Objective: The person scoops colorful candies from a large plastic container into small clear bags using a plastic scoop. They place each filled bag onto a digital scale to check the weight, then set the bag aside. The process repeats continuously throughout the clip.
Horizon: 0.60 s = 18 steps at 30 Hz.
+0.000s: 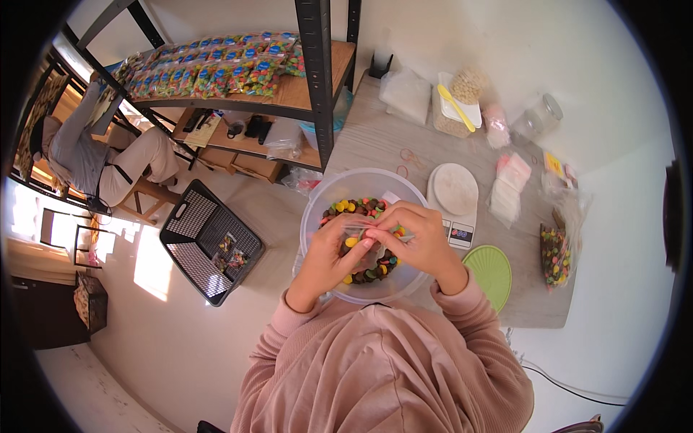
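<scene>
A small clear plastic bag with candies in it is held between my two hands, above a large translucent plastic bowl. My left hand grips the bag's left side, thumb across its front. The fingertips of my right hand pinch the bag's top edge. Brown, yellow, green and red candies lie in the bowl. To the bowl's right stands a white digital kitchen scale with nothing on its plate. A green round lid lies just below the scale.
Around the table edges are a tub with a yellow spoon, a clear jar, empty bags and a filled candy bag. Bagged candies fill a shelf at left. A black basket stands on the floor; a person sits beyond.
</scene>
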Motion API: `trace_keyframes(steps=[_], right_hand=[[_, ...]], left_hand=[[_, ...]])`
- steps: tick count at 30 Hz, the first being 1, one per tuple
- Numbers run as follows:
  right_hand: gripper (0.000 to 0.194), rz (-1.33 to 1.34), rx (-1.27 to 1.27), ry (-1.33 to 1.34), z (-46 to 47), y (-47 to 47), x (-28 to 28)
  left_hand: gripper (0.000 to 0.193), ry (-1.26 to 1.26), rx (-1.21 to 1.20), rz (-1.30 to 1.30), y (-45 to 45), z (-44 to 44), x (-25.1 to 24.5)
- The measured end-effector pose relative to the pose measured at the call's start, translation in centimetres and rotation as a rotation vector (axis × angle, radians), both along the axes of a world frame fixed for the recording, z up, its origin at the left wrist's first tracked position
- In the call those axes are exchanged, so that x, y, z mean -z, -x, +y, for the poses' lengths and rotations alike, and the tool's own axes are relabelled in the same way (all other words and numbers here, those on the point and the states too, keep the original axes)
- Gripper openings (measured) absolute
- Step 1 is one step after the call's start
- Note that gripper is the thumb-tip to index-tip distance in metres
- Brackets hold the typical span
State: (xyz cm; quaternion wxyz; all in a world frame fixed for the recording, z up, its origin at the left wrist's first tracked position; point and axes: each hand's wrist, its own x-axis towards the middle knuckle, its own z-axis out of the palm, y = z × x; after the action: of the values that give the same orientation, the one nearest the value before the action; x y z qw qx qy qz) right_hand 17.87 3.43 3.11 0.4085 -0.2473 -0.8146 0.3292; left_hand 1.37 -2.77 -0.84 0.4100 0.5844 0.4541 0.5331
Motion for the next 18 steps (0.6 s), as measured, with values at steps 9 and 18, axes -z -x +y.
trace_keyframes(steps=[9, 18], right_hand=[[0.010, 0.030, 0.003, 0.087, -0.8, -0.2, 0.8], [0.023, 0.023, 0.041, 0.166, -1.4, -0.5, 1.2]], left_hand=[[0.013, -0.083, -0.028, 0.069, 0.5, -0.1, 0.1], [0.011, -0.038, -0.046, 0.090, 0.3, -0.2, -0.3]])
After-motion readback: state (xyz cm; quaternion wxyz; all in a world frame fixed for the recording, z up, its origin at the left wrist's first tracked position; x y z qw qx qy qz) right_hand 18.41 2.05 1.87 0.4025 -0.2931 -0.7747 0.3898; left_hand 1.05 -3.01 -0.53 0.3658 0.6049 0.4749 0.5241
